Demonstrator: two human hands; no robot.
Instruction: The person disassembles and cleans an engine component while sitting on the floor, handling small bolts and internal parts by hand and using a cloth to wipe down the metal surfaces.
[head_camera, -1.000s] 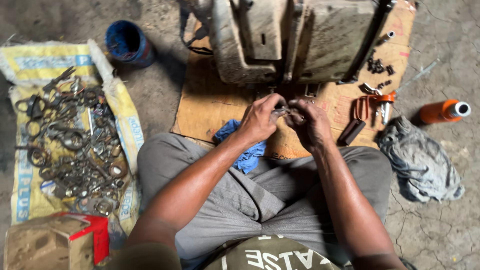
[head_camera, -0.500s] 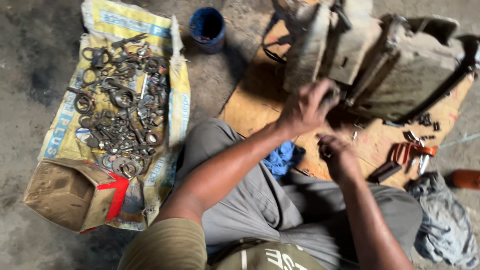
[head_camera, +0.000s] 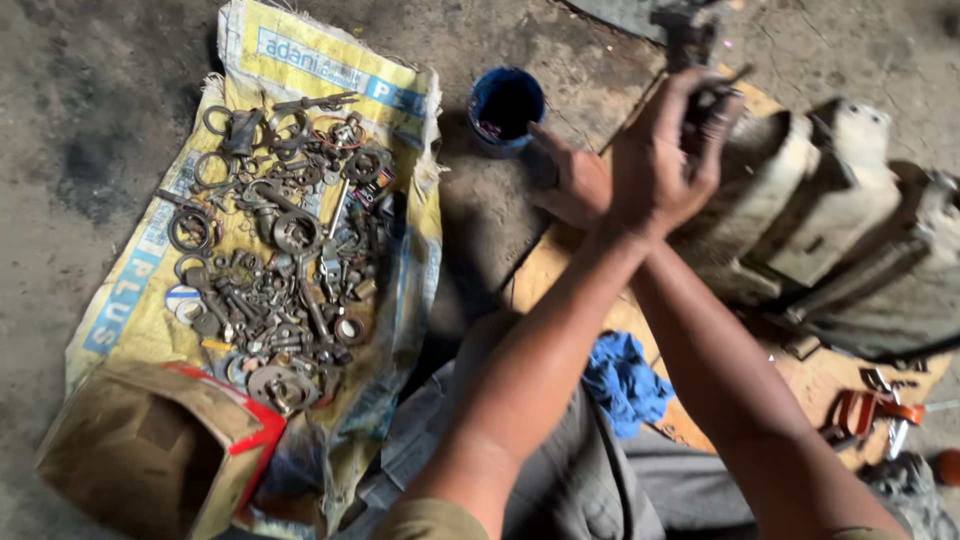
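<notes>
Machine housing (head_camera: 800, 200) under crossed hands (head_camera: 640, 170), blue cup (head_camera: 507, 108) beside.

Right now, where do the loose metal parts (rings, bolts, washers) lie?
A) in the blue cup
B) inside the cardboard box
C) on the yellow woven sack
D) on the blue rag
C: the metal parts are spread over the yellow woven sack on the floor, apart from the blue cup, the blue rag and the cardboard box.

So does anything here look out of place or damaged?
The cardboard box at lower left lies tipped on its side, crumpled, its mouth open. The metal parts lie in a loose jumble on the sack. The blue rag is bunched beside the person's leg.
</notes>
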